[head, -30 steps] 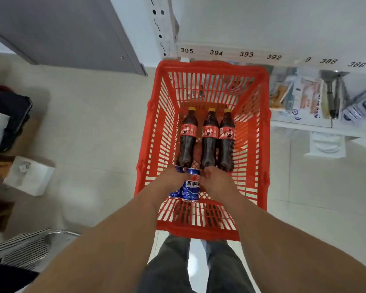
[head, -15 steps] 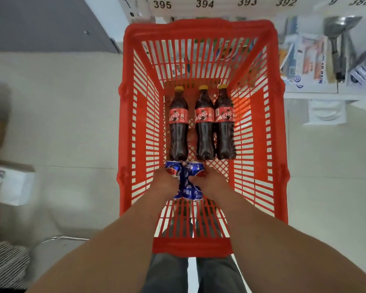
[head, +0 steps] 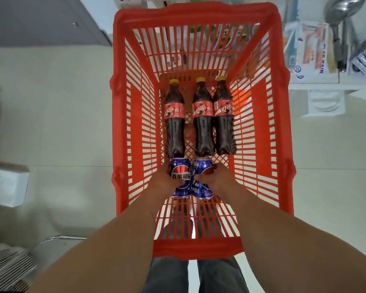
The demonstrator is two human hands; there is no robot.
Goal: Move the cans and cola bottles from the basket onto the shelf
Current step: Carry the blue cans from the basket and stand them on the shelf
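Pale tiled floor (head: pixel 61 123) fills the left of the view, with a grey door panel (head: pixel 30 20) at the top left and a white cardboard box (head: pixel 6 182) at the left edge. Standing on that floor is a tall red slatted plastic basket (head: pixel 270 127), seen from above, its near wall partly hiding the person's dark trouser legs (head: pixel 220 275). On the basket's bottom lie three dark cola bottles with red labels and yellow caps, side by side with caps pointing away: the left bottle (head: pixel 174 121) a little apart, the middle bottle (head: pixel 203 121) and the right bottle (head: pixel 224 119) touching each other. Just nearer than their bases lie two blue drink cans, pressed together. The left hand (head: pixel 163 182) is wrapped around the left blue can (head: pixel 181 176), fingers clamped on its side; the right hand (head: pixel 218 178) grips the right blue can (head: pixel 202 176) the same way, thumb across the front. Both forearms reach down over the basket's near rim, covering part of its slats. Whether the cans have left the basket floor is hard to judge from above. At the upper right sits a white shelf (head: pixel 317 85) holding printed packets (head: pixel 311 49) and what looks like a steel ladle (head: pixel 338 22), blurred. Striped fabric (head: pixel 9 269) shows at the bottom left
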